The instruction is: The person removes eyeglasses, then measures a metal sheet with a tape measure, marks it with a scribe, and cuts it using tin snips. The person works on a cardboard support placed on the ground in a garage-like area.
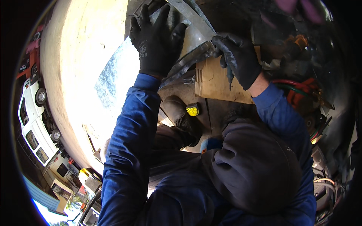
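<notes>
Both my hands wear black gloves and blue sleeves. My left hand [156,39] lies flat, fingers spread, on a grey sheet-metal piece [192,41] with a folded edge. My right hand [239,56] grips the lower right corner of that same metal piece, and a thin dark tool tip hangs down from the fist. Under the metal lies a brown cardboard sheet [215,83]. A yellow tape measure [193,109] rests on the ground below, next to my dark shoe [177,109].
Red and green hoses [298,88] and wheeled equipment crowd the right side. A bright sunlit concrete floor [83,56] spreads to the left, with a white vehicle [32,116] and a red one beyond it. My dark hooded garment [249,165] fills the lower middle.
</notes>
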Action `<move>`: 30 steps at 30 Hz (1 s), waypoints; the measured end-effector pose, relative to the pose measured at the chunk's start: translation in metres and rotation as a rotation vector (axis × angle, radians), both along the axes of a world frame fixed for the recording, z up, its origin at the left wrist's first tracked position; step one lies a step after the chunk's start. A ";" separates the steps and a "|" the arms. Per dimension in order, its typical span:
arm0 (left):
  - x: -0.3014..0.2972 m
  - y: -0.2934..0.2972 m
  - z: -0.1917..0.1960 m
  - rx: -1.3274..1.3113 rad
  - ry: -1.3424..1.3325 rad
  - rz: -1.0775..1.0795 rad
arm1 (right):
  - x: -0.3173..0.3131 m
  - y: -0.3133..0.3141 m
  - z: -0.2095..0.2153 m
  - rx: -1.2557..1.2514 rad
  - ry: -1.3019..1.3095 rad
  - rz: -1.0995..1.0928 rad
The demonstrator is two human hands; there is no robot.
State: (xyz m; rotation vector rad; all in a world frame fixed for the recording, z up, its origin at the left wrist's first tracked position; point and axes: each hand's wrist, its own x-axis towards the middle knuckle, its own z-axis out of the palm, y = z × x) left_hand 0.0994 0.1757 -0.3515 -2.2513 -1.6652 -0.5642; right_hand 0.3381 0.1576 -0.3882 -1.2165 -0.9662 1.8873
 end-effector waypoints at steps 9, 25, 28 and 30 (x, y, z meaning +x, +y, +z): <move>-0.003 -0.019 -0.005 -0.316 -0.005 -0.233 | -0.007 0.001 -0.007 -0.096 0.018 -0.020; -0.009 -0.024 -0.013 -0.347 0.031 -0.271 | -0.012 -0.003 -0.019 -0.101 0.097 -0.017; -0.009 -0.025 -0.012 -0.340 0.159 -0.292 | -0.010 -0.003 -0.015 -0.127 0.061 -0.002; -0.008 -0.025 -0.011 -0.339 0.168 -0.299 | -0.009 -0.003 -0.014 -0.099 0.060 0.010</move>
